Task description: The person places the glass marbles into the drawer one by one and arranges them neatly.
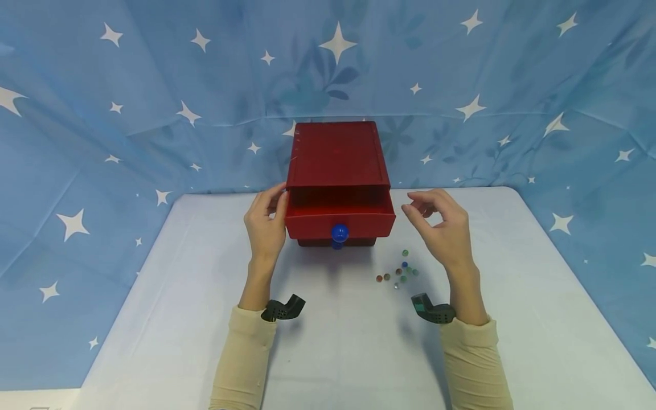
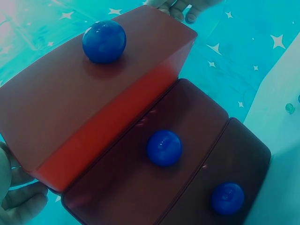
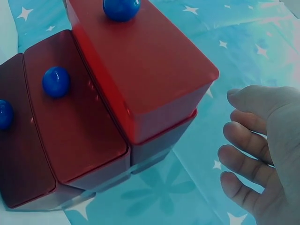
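Filling my remote head view: a blue, star-printed backdrop (image 1: 220, 85), beyond the left hand (image 1: 266, 222) and right hand (image 1: 438, 225).
White bench (image 1: 179, 285): beneath both hands; a knock could set round things rolling.
Red cabinet (image 1: 336, 151): between the hands, right beside the left one; I judge it could tip if weight came onto its extended front.
Top drawer (image 1: 310, 226): pulled partway out between the hands; tugged too far, it might drop free.
Lower drawers (image 2: 112, 173): closed, under the top one.
Left hand: fingers half bent at the cabinet's left side, wrapped round nothing I can make out; the drawer sliding back could nip a fingertip.
Right hand: thumb and fingers arched with a gap between, nothing held, clear of the drawer's right side.
Blue knob (image 1: 340, 232): on the drawer front, between the hands.
Marbles (image 1: 404, 279): loose on the bench, inward and nearer me than the right hand; its wrist dipping could scatter them.
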Demonstrator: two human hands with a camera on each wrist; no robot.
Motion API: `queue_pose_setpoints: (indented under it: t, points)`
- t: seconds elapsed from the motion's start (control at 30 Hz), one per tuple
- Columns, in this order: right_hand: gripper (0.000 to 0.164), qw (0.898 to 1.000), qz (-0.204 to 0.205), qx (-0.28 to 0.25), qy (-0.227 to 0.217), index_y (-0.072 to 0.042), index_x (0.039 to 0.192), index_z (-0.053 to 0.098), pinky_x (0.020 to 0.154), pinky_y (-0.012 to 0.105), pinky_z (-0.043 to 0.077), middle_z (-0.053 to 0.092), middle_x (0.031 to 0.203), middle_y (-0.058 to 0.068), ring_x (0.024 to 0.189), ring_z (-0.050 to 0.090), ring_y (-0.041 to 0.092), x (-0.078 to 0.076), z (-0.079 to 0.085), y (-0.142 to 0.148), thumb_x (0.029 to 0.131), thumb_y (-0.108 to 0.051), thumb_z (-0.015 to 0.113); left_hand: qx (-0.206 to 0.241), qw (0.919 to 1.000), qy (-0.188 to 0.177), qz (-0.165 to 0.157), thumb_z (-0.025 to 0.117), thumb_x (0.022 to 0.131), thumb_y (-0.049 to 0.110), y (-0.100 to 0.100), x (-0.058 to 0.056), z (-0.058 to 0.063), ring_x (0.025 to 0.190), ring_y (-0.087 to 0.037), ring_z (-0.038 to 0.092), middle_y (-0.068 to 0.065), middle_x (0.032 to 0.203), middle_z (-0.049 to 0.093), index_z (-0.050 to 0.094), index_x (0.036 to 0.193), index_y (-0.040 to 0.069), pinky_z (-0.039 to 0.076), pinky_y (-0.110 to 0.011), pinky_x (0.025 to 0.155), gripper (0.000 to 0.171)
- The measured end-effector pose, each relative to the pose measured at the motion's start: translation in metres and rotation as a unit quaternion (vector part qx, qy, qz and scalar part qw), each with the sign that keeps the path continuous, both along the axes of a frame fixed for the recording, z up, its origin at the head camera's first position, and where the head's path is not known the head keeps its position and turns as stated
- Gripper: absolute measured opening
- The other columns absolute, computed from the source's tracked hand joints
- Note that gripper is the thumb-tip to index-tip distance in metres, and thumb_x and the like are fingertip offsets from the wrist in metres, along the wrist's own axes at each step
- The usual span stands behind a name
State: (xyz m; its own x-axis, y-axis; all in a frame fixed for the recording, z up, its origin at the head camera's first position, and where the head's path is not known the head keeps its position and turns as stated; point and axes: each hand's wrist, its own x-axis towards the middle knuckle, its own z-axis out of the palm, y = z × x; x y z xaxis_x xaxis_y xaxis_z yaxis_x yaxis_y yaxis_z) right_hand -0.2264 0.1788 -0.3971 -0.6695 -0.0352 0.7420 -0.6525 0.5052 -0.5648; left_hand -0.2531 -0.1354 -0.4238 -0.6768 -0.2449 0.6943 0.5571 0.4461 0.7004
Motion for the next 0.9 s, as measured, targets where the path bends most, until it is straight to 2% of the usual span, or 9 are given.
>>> queue_pose_setpoints:
  t: [0.47, 0.9]
  points:
    - [0.027, 1.0, -0.011, 0.002, -0.017, -0.002, 0.11, 0.074, 0.075, 0.013, 0.046, 0.069, 0.087, 0.014, 0.082, 0.054, -0.006, -0.007, -0.008, 0.006, 0.083, 0.001, 0.077, 0.0, 1.0, 0.0, -0.001, 0.064, 0.098, 0.017, -0.001, -0.001, -0.001, 0.084, -0.024, 0.069, -0.015, 0.106, 0.073, 0.073, 0.119, 0.005, 0.051, -0.011, 0.079, 0.025]
    - [0.023, 0.998, -0.025, 0.008, -0.057, -0.003, 0.11, 0.074, 0.073, 0.011, 0.046, 0.068, 0.089, 0.013, 0.079, 0.053, -0.003, -0.015, -0.021, 0.011, 0.087, -0.005, 0.075, 0.001, 1.0, -0.005, -0.004, 0.064, 0.098, 0.017, -0.002, -0.001, -0.003, 0.084, -0.024, 0.07, -0.014, 0.106, 0.072, 0.072, 0.12, 0.006, 0.052, -0.01, 0.08, 0.026]
